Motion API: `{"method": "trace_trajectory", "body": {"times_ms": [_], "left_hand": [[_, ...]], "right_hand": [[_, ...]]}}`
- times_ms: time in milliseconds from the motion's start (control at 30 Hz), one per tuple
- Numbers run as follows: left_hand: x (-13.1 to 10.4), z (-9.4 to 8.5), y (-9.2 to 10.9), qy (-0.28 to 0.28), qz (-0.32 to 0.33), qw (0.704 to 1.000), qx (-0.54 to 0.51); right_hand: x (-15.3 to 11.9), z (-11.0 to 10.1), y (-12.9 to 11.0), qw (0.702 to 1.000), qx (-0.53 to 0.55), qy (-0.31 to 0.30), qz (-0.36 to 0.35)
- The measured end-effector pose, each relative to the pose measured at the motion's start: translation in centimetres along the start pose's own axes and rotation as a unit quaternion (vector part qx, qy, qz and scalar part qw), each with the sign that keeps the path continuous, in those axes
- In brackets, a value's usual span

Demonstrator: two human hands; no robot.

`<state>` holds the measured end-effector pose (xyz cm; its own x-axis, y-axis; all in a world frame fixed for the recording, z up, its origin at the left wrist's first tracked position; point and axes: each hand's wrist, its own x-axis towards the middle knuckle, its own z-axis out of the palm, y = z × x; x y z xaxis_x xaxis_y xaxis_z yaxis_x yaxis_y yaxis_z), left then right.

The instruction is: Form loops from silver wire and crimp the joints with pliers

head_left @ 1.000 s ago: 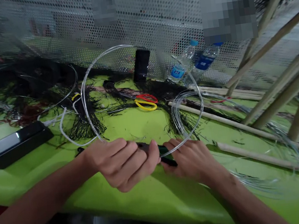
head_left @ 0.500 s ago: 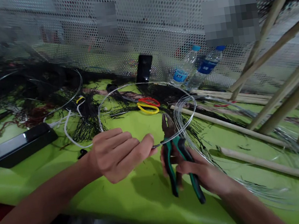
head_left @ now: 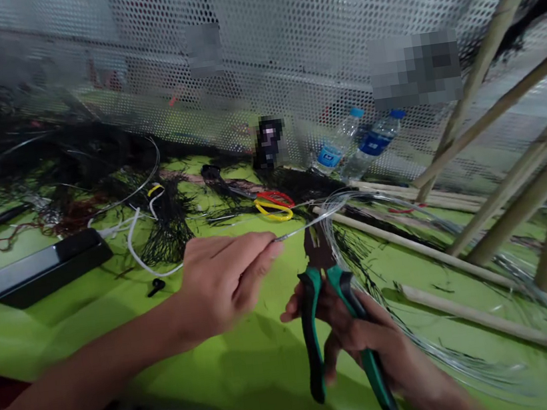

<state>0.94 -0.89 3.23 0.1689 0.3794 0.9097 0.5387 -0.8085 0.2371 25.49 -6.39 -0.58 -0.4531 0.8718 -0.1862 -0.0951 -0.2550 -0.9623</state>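
My left hand (head_left: 226, 282) is closed, pinching the end of a thin clear wire (head_left: 301, 229) between thumb and forefinger. From there the wire runs right, over the jaws of a pair of pliers. My right hand (head_left: 371, 336) is wrapped round these pliers (head_left: 332, 276), which have green and black handles spread apart and dark metal jaws pointing up. Whether the jaws touch the wire I cannot tell. Behind and right of the pliers lies a loose coil of clear wire (head_left: 446, 367). Scissors (head_left: 274, 208) with red and yellow handles rest beyond my left hand.
On the green tabletop (head_left: 216, 380) are a black box-shaped device (head_left: 50, 268), a white cable (head_left: 133, 243) and a black earbud (head_left: 156, 286). Two water bottles (head_left: 331, 147) and a phone (head_left: 269, 141) stand against a perforated metal panel (head_left: 289, 14). Wooden poles (head_left: 518, 186) lean at right.
My left hand has turned, and the wire loop that stood open toward me is now seen nearly edge-on. The pliers have come lower and nearer, their handles spread wider.
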Motion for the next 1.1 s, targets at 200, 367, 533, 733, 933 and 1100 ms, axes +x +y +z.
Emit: {"method": "trace_trajectory", "body": {"times_ms": [200, 367, 533, 733, 933, 1100], "left_hand": [[0.6, -0.4, 0.4, -0.017, -0.070, 0.996, -0.058], [0.2, -0.4, 1.7, -0.076, -0.115, 0.978, -0.156], [-0.2, 0.0, 2.5, -0.121, -0.176, 0.948, -0.236], [0.0, 0.2, 2.4, -0.126, -0.217, 0.930, -0.267], [-0.3, 0.1, 2.3, -0.149, -0.197, 0.925, -0.289], [-0.5, 0.1, 2.4, -0.150, -0.182, 0.925, -0.298]], "right_hand": [[-0.1, 0.3, 0.5, 0.961, -0.243, 0.091, -0.100], [0.6, 1.0, 1.6, 0.873, -0.405, 0.191, -0.194], [1.3, 1.2, 1.8, 0.819, -0.484, 0.203, -0.235], [1.6, 1.6, 2.3, 0.780, -0.529, 0.197, -0.269], [1.8, 1.5, 2.8, 0.748, -0.553, 0.235, -0.282], [1.9, 1.3, 2.7, 0.736, -0.556, 0.242, -0.301]]}}
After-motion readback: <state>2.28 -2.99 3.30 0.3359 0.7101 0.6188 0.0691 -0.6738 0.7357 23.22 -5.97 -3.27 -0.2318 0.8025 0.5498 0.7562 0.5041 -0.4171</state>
